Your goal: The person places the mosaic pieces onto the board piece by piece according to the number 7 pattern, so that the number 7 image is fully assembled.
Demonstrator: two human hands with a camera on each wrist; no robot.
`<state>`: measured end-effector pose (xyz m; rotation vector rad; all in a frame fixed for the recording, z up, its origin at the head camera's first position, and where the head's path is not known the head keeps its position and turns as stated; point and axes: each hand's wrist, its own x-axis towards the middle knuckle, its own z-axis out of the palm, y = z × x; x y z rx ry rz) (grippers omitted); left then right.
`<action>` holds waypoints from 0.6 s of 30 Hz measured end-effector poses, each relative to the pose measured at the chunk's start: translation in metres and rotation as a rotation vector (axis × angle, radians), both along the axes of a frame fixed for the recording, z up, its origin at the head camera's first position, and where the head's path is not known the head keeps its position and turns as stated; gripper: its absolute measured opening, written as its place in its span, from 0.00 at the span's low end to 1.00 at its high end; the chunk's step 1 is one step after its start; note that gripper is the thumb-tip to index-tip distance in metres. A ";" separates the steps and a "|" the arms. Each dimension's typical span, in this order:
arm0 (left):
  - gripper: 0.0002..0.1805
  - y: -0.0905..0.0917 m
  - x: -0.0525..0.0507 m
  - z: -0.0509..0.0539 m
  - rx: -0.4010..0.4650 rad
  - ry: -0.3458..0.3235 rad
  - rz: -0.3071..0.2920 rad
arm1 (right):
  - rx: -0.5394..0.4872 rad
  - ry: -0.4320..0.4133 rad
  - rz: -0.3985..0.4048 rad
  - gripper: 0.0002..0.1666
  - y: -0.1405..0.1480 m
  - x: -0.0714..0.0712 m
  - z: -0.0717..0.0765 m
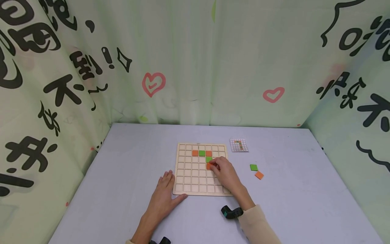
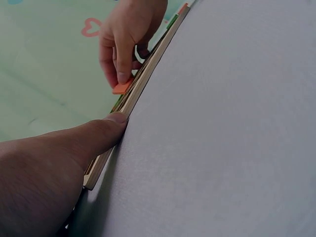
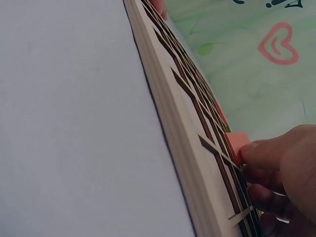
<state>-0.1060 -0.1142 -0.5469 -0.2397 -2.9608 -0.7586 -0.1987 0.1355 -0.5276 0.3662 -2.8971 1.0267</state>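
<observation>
A wooden grid board (image 1: 187,174) lies on the table. Its upper part holds a row of an orange tile (image 1: 195,153), a green tile (image 1: 202,153) and another orange tile (image 1: 208,153), with one more green tile (image 1: 208,159) below the last. Just under that green tile, my right hand (image 1: 226,174) pinches an orange square tile (image 3: 238,143) between thumb and fingers. In the left wrist view this tile (image 2: 121,88) looks tilted at the board's surface. My left hand (image 1: 164,196) rests with straight fingers along the board's left side, its thumb touching the near edge.
Right of the board lie a loose green tile (image 1: 254,167) and a loose orange tile (image 1: 259,175). A small card with a coloured grid pattern (image 1: 239,145) sits beyond them, beside the board's far right corner. Printed curtains (image 1: 195,67) enclose the white table (image 1: 298,203).
</observation>
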 end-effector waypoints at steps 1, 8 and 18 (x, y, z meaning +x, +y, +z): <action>0.51 0.000 0.000 0.000 0.000 -0.001 0.001 | 0.001 0.004 -0.001 0.11 0.000 0.000 0.000; 0.50 0.001 0.001 0.002 -0.003 0.002 0.007 | -0.001 0.045 0.000 0.12 -0.001 0.000 -0.002; 0.51 0.000 0.000 0.002 0.000 0.002 0.003 | -0.002 0.063 0.022 0.11 0.000 0.000 -0.001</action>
